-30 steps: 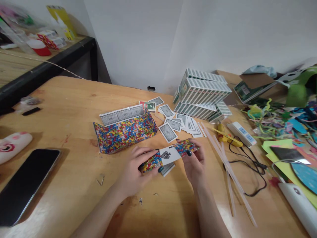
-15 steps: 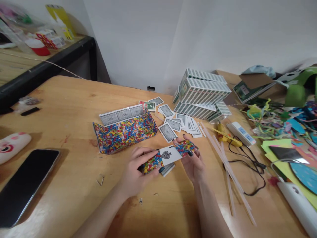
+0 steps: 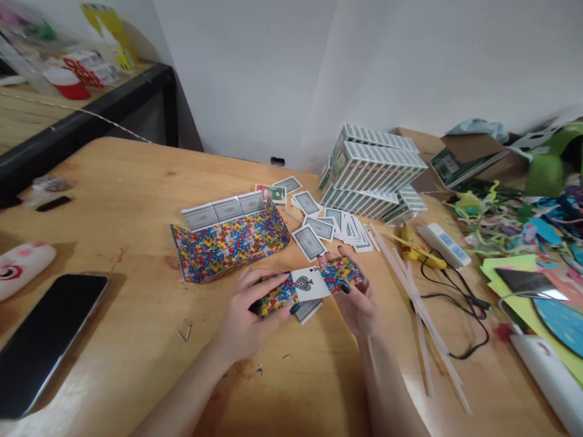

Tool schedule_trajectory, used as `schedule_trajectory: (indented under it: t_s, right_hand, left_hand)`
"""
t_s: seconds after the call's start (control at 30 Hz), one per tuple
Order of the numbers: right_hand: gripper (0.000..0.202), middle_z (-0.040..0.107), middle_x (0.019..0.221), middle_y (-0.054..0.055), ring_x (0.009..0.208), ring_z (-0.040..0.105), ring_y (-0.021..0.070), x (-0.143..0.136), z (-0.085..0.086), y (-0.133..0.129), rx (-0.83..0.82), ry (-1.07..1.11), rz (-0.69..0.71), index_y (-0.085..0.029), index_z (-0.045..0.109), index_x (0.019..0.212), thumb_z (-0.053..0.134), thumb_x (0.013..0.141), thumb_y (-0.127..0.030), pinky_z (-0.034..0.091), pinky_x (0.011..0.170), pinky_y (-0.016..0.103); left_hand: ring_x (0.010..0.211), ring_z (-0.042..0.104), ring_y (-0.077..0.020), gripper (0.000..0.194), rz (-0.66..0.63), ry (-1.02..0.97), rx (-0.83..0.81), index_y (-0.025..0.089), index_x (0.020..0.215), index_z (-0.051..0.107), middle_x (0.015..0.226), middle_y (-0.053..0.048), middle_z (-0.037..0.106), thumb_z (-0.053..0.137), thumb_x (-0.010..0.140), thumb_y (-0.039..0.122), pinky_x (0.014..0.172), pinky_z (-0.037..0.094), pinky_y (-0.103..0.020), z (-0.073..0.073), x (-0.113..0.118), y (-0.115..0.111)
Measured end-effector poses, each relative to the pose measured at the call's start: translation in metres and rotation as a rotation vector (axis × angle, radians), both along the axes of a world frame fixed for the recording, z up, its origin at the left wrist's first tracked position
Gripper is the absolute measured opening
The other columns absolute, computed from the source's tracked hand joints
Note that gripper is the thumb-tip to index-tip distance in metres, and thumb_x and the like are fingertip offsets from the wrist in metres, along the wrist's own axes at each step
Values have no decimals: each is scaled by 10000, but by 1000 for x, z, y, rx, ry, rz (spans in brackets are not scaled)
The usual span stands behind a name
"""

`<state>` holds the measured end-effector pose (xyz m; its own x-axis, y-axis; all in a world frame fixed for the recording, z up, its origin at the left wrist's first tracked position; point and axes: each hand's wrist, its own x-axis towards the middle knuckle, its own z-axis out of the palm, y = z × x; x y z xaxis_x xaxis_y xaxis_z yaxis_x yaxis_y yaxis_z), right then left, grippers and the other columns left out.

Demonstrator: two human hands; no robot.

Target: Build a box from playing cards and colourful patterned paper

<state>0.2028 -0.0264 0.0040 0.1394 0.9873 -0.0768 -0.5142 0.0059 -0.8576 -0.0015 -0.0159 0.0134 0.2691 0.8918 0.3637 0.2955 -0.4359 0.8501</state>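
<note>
Between my hands is a strip covered in a multicoloured pattern [image 3: 279, 296], with an ace of spades card [image 3: 311, 286] across its middle. My left hand [image 3: 248, 312] is closed on the strip's left end, thumb below and fingers above. The right end is pinched by my right hand [image 3: 357, 303], its thumb lying on top. A face-down playing card [image 3: 310, 311] shows beneath the strip; I cannot tell whether it touches it. Just beyond my left hand stands a folded panel [image 3: 232, 246] in the same pattern, with grey-backed cards [image 3: 223, 210] along its far edge.
Loose playing cards [image 3: 310, 243] lie past my right hand. Stacked card cartons [image 3: 376, 170] stand against the wall. To the right are clear glue sticks [image 3: 419, 309], a yellow glue gun [image 3: 416, 249], a power strip [image 3: 444, 244] and craft scraps. A phone [image 3: 50, 340] lies left.
Both hands and the patterned strip with the ace have shifted very slightly left. The grip of each hand looks the same, and the things on the table stay put.
</note>
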Motion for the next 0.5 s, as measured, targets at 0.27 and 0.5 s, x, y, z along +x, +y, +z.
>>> schedule_trajectory:
  t_s: [0.27,0.5]
  right_hand:
    - [600,643,1118,102,1073,579,311,3,-2,0,-36,-26,19,-262,567,1132,773,575,-351,423,940,544]
    - [560,648,1119,101,1067,583,314,3,1,1,-21,-26,19,-249,604,1069,787,550,-358,422,937,545]
  left_hand:
    - [951,561,-217,360,-23,-15,17,255,1080,631,1037,-71,610,660,721,242,831,452,-393,-3,0,-1]
    - [965,566,-226,359,-31,-30,2,259,1074,636,1040,-77,606,660,717,235,837,465,-400,-6,1,-2]
